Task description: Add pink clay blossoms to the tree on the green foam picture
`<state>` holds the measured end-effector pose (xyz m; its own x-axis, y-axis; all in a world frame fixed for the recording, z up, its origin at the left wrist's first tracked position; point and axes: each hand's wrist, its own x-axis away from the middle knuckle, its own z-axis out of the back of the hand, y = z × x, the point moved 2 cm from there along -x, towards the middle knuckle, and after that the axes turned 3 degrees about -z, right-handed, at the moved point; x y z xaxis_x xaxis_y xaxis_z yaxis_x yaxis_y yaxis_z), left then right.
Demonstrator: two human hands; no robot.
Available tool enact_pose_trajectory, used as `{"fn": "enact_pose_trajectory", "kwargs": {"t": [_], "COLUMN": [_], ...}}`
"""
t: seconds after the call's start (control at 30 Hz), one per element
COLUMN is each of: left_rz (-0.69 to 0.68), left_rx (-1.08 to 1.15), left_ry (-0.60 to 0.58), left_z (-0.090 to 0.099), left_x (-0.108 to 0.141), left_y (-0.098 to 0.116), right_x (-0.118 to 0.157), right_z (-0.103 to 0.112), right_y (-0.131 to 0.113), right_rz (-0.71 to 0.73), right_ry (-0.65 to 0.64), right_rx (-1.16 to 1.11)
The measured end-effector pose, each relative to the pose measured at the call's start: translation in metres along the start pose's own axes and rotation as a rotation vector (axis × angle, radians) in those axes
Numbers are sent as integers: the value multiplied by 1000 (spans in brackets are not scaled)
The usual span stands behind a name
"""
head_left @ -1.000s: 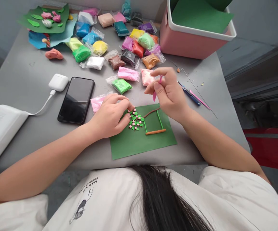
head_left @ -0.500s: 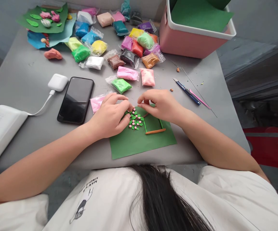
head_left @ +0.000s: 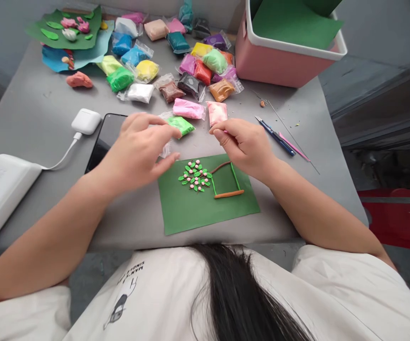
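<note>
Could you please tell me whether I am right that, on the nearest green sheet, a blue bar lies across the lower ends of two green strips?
Not quite: the bar is orange, not blue, as the head view shows. It does lie across the lower ends of two green strips on the nearest green sheet.

My green sheet point(head_left: 194, 213) lay flat, slightly askew before me, its pink-dotted leaf cluster point(head_left: 196, 179) beside a brown branch point(head_left: 221, 166), two green strands point(head_left: 235, 176) and an orange bar point(head_left: 229, 194).
</note>
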<state>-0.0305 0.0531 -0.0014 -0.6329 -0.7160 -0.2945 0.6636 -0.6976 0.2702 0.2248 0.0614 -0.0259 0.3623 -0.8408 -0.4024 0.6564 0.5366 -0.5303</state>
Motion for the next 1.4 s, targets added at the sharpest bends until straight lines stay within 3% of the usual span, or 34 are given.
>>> {"fn": "enact_pose_trajectory", "kwargs": {"t": [0.17, 0.3, 0.43, 0.57, 0.7, 0.83, 1.03, 1.23, 1.4], "left_rz": [-13, 46, 73, 232, 372, 267, 2, 66, 17], "left_rx": [-34, 20, 44, 39, 71, 110, 196, 193, 169], "left_ry": [-78, -53, -67, -78, 59, 128, 208, 130, 184], "left_z": [8, -6, -16, -9, 3, 0, -19, -19, -21], "left_x": [6, 10, 7, 2, -3, -4, 1, 2, 3], "left_y": [-30, -52, -59, -53, -42, -23, 2, 7, 11], "right_x": [-2, -1, 0, -1, -3, -5, -7, -6, -5], "right_z": [4, 5, 6, 6, 4, 0, -5, -1, -4], "right_y": [0, -1, -1, -3, -9, -19, -32, -40, -39], "right_rz": [-5, 16, 42, 29, -10, -32, 73, 33, 92], "right_ry": [-15, 6, 44, 50, 25, -36, -122, -73, 47], "right_rx": [-9, -7, -12, 3, 2, -83, -185, -194, -149]}}
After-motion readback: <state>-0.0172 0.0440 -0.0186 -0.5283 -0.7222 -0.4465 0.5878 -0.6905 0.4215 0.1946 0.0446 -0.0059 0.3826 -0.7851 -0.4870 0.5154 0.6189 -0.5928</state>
